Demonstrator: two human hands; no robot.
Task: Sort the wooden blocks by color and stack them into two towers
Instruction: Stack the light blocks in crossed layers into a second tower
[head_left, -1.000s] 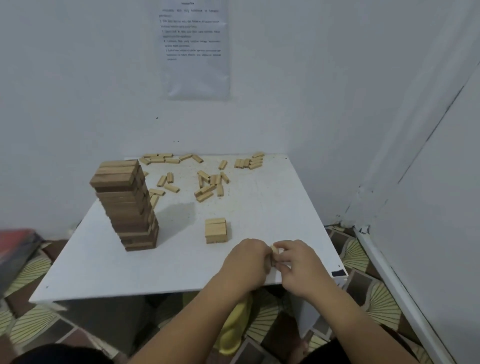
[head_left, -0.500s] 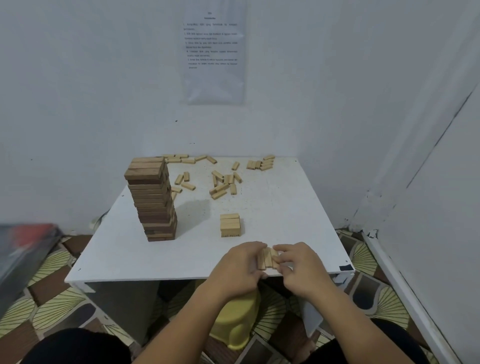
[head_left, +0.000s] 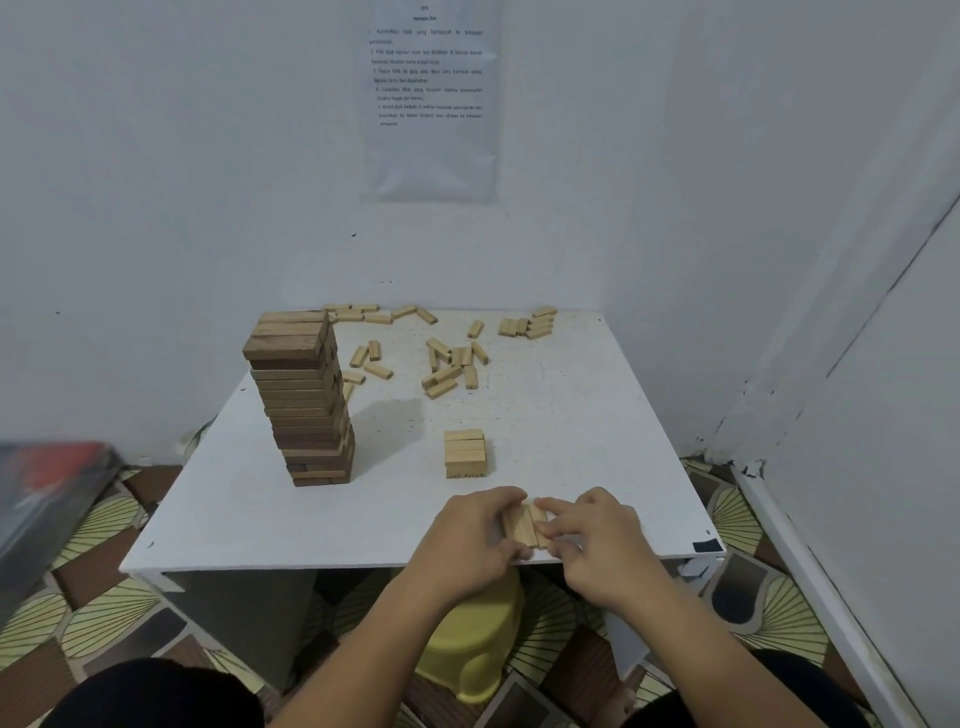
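Two hands close on a row of pale blocks

Largest first: the white table (head_left: 571, 441) fills the middle of the view, set into a corner of pale walls. A printed sheet (head_left: 431, 104) hangs on the wall behind it (its text is too small to read). The dark tower (head_left: 301, 405) stands on the left part of the table, many layers high, with its upper layers shifted slightly off line from those below. A yellow stool (head_left: 467, 649) sits on the patterned floor under the table's near edge.

Loose pale blocks (head_left: 447, 364) lie scattered across the far half of the table, some in small clusters near the back edge. The left hand (head_left: 472, 535) and the right hand (head_left: 597, 540) meet at the near edge of the table. Each has its fingers curled against one side of the row of pale blocks (head_left: 525, 526), squeezing it between them. These few blocks lie side by side, flat on the tabletop. The short pale stack (head_left: 464, 453) stands just beyond the hands, apart from them and to the right of the dark tower.
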